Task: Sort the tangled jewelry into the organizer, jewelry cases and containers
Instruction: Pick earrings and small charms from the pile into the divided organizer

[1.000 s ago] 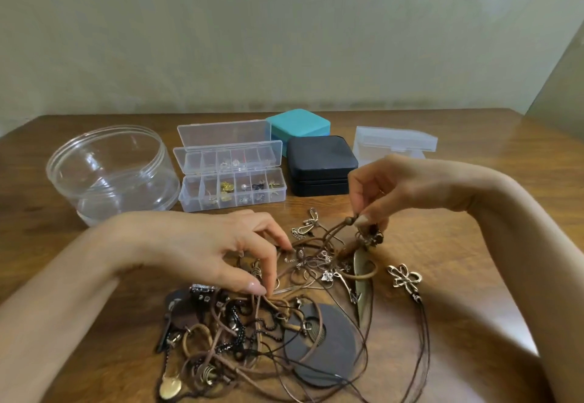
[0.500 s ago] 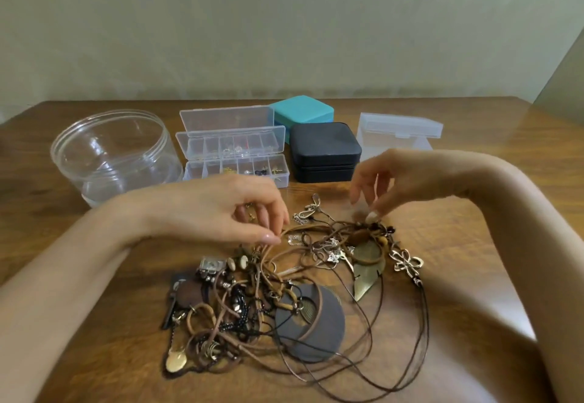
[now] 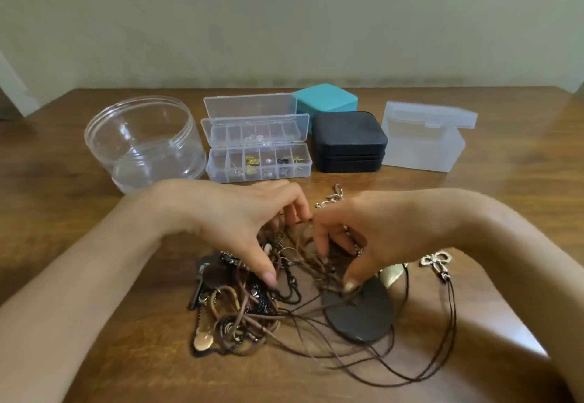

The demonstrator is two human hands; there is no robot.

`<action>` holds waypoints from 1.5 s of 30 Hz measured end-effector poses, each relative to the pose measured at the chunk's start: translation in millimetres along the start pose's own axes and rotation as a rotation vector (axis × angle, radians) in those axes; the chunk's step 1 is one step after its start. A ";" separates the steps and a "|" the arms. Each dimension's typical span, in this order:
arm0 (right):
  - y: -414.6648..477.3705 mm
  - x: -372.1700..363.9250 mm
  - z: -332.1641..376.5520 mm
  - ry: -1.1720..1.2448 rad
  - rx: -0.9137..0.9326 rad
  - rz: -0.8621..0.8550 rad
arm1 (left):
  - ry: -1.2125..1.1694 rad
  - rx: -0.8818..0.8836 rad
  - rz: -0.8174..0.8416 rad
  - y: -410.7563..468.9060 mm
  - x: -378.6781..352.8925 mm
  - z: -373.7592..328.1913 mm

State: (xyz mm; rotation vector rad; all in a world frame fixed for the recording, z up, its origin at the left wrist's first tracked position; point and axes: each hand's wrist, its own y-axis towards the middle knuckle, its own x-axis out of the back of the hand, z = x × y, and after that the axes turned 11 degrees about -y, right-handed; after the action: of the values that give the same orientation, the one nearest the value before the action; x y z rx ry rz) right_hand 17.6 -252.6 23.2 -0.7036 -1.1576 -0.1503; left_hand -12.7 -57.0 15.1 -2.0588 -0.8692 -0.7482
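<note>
A tangle of brown cords, black chains and pendants (image 3: 284, 311) lies on the wooden table in front of me. It includes a dark round disc pendant (image 3: 358, 319), a gold leaf pendant (image 3: 392, 273) and a silver bow-shaped pendant (image 3: 437, 262). My left hand (image 3: 240, 222) reaches into the tangle's top left, fingers curled among the cords, thumb on a black chain. My right hand (image 3: 376, 232) digs in from the right, its fingers and thumb curled on brown cords above the disc. Both sets of fingertips are partly buried.
Behind the tangle stand a round clear container (image 3: 142, 143), an open clear organizer (image 3: 257, 160) holding small pieces, a teal case (image 3: 325, 102), a shut black case (image 3: 349, 140) and a frosted lidded box (image 3: 423, 140). A silver charm (image 3: 331, 197) lies loose near the organizer.
Both hands have come down and together into the middle of the tangle. My right hand has let the lifted cord and bead drop. The camera has tilted, so the containers sit lower in view.
</note>
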 end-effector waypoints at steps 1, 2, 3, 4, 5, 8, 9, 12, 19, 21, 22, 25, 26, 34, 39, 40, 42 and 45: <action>-1.6 1.3 -1.5 0.000 -0.004 0.017 | -0.044 0.001 -0.001 -1.1 1.2 0.2; -2.6 2.0 -2.7 -0.002 0.000 0.028 | -0.079 0.001 -0.005 -2.4 3.1 0.4; -3.0 2.4 -3.0 -0.003 0.008 0.036 | -0.110 0.004 -0.011 -3.9 5.8 0.7; -2.6 2.3 -2.8 -0.006 0.018 0.042 | -0.138 0.009 -0.025 -6.9 9.1 1.6; -2.0 1.8 -2.7 -0.013 0.025 0.045 | -0.162 0.015 -0.042 -10.6 12.8 3.5; -2.4 0.8 -4.2 -0.051 0.041 0.042 | -0.202 0.042 -0.072 -19.0 21.7 9.0; -3.3 1.5 -4.9 -0.050 0.046 0.039 | -0.201 0.054 -0.070 -19.6 22.6 10.3; -4.4 4.3 -9.7 -0.013 0.059 0.023 | -0.183 0.104 -0.046 -17.3 21.4 11.2; 0.6 4.5 -11.3 0.072 0.131 -0.152 | -0.080 0.187 -0.012 -7.6 13.1 8.7; 4.6 0.8 -5.5 0.136 0.245 -0.331 | -0.059 0.193 -0.019 -6.0 11.5 8.9; 7.7 -2.9 -0.9 0.128 0.300 -0.361 | -0.060 0.192 -0.024 -5.7 11.2 9.0; 19.3 -16.5 10.3 -0.034 0.340 -0.323 | -0.103 0.182 -0.033 -4.7 10.4 10.0; 21.6 -18.4 11.2 -0.076 0.324 -0.319 | -0.122 0.179 -0.034 -4.6 10.3 10.3; 20.2 -13.1 0.7 -0.012 0.272 -0.310 | -0.182 0.184 -0.046 -10.1 15.9 13.9; 16.9 -6.8 -10.1 0.083 0.258 -0.365 | -0.199 0.167 -0.143 -26.1 29.5 18.3; 17.4 -6.9 -11.5 0.091 0.234 -0.413 | -0.208 0.164 -0.181 -28.3 31.5 19.5; 20.7 -9.3 -10.9 0.102 0.168 -0.519 | -0.227 0.158 -0.260 -28.3 33.4 20.9; 29.8 -17.8 1.0 0.116 0.086 -0.598 | -0.246 0.174 -0.316 -23.6 32.4 21.6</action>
State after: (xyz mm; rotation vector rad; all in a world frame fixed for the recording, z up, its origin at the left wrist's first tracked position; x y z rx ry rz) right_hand 23.0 -233.0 -5.1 -0.2507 -1.2262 -0.6321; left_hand -7.1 -17.6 37.2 -1.9049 -1.3726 -0.5645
